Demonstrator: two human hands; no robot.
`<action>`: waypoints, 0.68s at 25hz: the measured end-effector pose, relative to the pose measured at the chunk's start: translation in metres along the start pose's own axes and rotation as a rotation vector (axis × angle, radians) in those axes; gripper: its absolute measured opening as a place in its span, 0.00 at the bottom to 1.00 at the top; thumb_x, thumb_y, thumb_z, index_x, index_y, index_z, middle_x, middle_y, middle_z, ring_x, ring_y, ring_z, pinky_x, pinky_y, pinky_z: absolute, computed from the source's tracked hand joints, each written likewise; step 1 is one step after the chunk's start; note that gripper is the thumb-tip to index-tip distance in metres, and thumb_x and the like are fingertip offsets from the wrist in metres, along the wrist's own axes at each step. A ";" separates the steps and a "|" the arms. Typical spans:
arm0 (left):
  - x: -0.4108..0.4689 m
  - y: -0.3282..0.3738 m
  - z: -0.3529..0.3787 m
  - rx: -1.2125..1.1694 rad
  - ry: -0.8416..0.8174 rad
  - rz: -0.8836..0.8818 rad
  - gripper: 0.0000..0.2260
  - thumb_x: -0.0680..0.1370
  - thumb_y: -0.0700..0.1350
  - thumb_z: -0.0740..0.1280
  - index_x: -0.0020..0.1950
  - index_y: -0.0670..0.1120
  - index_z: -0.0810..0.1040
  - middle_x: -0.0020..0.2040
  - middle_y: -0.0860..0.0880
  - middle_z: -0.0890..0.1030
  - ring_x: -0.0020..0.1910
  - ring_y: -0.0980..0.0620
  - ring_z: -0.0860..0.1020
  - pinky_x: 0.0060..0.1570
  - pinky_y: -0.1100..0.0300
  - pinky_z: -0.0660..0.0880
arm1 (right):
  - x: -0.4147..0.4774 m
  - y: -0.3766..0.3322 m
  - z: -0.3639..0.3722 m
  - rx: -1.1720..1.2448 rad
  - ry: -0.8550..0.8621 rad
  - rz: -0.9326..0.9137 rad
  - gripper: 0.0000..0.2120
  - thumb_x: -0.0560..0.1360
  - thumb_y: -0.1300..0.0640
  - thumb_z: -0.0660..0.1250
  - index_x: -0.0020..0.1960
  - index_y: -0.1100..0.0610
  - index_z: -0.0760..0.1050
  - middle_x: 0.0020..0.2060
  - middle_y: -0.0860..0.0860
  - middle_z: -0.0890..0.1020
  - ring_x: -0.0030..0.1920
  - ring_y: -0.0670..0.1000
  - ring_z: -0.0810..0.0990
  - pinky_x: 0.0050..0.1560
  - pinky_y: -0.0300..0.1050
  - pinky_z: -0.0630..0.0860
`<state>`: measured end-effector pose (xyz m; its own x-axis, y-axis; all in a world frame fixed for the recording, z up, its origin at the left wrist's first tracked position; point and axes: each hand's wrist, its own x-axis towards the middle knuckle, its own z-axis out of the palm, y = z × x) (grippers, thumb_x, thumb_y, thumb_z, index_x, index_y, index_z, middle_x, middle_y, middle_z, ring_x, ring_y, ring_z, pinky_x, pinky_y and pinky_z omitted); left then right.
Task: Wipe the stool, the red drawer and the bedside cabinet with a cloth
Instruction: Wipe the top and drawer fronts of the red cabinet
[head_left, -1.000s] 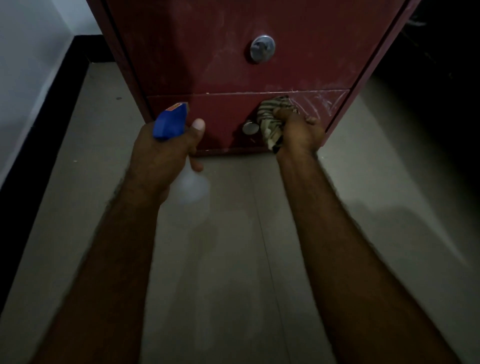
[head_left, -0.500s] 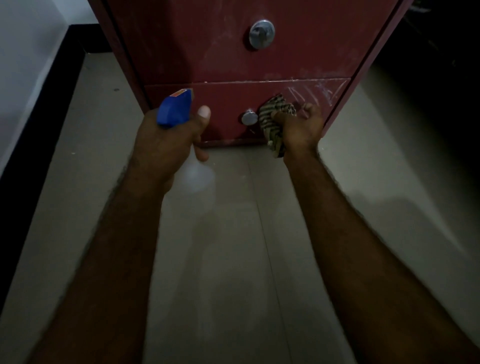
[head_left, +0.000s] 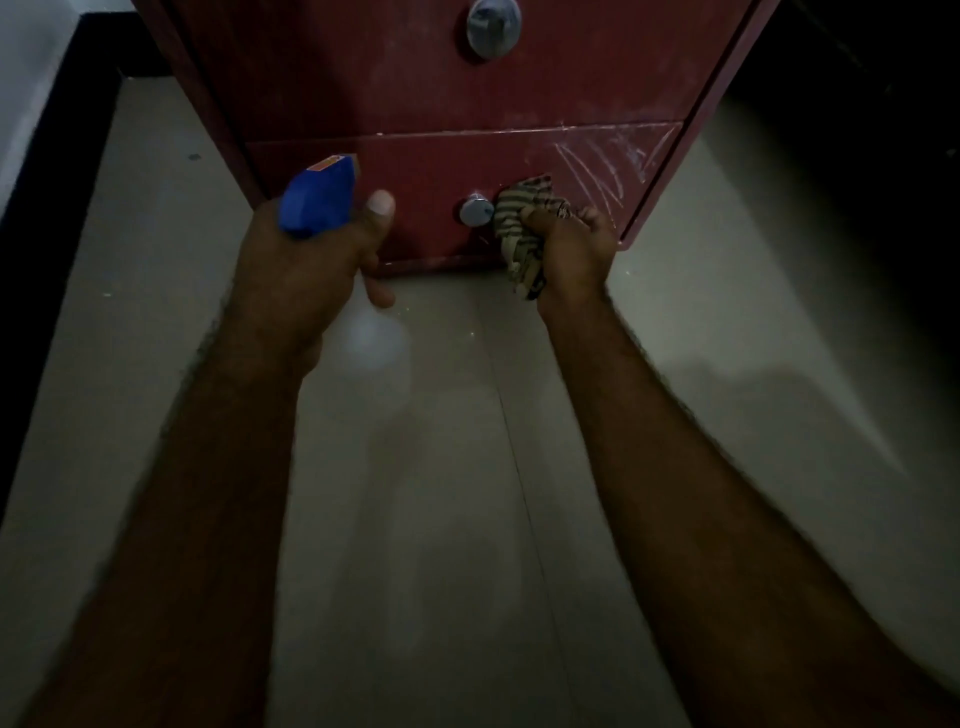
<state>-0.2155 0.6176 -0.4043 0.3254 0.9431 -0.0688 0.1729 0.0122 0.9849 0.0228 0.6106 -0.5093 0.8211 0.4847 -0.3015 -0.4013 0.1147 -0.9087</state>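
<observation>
One of the three items is being worked on: the striped cloth (head_left: 519, 228) is gripped in the right hand (head_left: 569, 249) and pressed against the lower red drawer (head_left: 426, 171), just beside its round knob (head_left: 476, 210). Wet streaks (head_left: 608, 161) are seen on the drawer's right part, so that side is judged wiped; the left half looks untouched. A blue spray bottle (head_left: 319, 197) is clasped in the left hand (head_left: 311, 260). The stool is not in view, and the bedside cabinet (head_left: 363, 67) above shows dusty smears. Compared with a second ago, the cloth has been drawn down from the drawer's top seam, while the bottle has been kept raised.
</observation>
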 end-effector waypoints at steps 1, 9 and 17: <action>0.000 0.000 0.001 0.002 0.000 0.003 0.06 0.78 0.54 0.72 0.48 0.56 0.77 0.39 0.47 0.80 0.32 0.49 0.82 0.62 0.39 0.77 | -0.001 0.002 -0.001 0.004 0.010 0.018 0.30 0.60 0.64 0.80 0.60 0.64 0.76 0.50 0.62 0.86 0.46 0.63 0.88 0.43 0.62 0.86; 0.003 -0.003 0.001 0.028 0.007 0.006 0.06 0.79 0.53 0.71 0.50 0.61 0.74 0.43 0.46 0.78 0.33 0.49 0.82 0.51 0.46 0.82 | -0.014 0.042 -0.015 0.248 -0.124 0.355 0.15 0.77 0.71 0.65 0.62 0.73 0.79 0.58 0.68 0.83 0.43 0.61 0.86 0.36 0.45 0.83; 0.004 -0.004 0.002 0.046 0.012 -0.021 0.07 0.79 0.54 0.71 0.50 0.61 0.73 0.47 0.43 0.79 0.34 0.49 0.82 0.48 0.48 0.83 | -0.025 0.040 0.017 0.064 -0.170 0.368 0.08 0.73 0.77 0.66 0.43 0.68 0.81 0.34 0.60 0.84 0.30 0.56 0.84 0.31 0.45 0.83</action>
<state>-0.2134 0.6207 -0.4091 0.3104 0.9466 -0.0871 0.2221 0.0168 0.9749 -0.0205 0.6176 -0.5331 0.5418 0.6388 -0.5462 -0.6843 -0.0421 -0.7280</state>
